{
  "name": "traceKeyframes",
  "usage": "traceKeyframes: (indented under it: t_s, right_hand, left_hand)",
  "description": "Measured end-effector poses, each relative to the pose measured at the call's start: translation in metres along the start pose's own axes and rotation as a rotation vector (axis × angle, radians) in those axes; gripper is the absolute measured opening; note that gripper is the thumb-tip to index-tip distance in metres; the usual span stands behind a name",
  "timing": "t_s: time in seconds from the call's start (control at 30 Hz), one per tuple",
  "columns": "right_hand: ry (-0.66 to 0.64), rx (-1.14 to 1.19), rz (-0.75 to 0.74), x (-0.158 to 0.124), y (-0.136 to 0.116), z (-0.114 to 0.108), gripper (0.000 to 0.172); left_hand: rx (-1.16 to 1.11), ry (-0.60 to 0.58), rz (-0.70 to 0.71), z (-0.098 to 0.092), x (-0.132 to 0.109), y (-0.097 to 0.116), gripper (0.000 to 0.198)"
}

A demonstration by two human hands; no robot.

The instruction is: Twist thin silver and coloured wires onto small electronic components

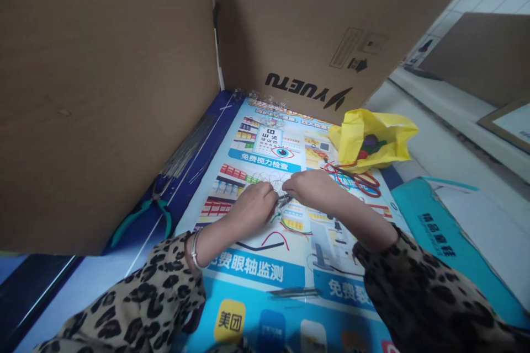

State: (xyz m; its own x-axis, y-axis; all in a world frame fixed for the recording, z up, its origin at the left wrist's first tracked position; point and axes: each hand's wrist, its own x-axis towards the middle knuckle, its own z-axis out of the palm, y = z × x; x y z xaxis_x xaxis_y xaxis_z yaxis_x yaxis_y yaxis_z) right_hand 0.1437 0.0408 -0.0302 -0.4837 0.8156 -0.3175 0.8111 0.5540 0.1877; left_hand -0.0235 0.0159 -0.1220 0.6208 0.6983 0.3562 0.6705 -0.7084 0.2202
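A short bundle of thin metal rods (293, 292) lies nearest, flat on the printed poster (248, 299) that covers much of the blue worktop (179, 198). Just beyond it are a thin dark strip (259, 247) and a few coloured wires (295, 228). Over the middle of the poster, the left hand (254, 205) and right hand (311, 190) almost meet, fingertips pinched on thin wire (285, 198) that runs between them; the fingers hide the exact grip. Pliers (156, 197) with teal handles rest to the left, near a spread of straight wires (191, 143). To the right lies a turquoise box (434, 231). Farther on, red-handled scissors (366, 193) lie just beside a yellow bag (351, 131) with dark and red pieces inside. Behind stand tall cardboard panels (298, 27), with tangled wire (273, 102) near their foot.
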Motion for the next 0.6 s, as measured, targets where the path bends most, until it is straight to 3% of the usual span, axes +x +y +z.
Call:
traceKeyframes:
  t_s: [0.33,0.6]
  right_hand:
    - [-0.219,-0.097,0.0,0.039,-0.011,0.0,0.019]
    - [-0.233,0.014,-0.003,0.047,-0.008,0.01,0.016]
  left_hand:
    - [0.01,0.074,0.03,0.008,-0.003,0.002,0.017]
    - [-0.003,0.098,0.045,0.01,-0.004,0.001,0.016]
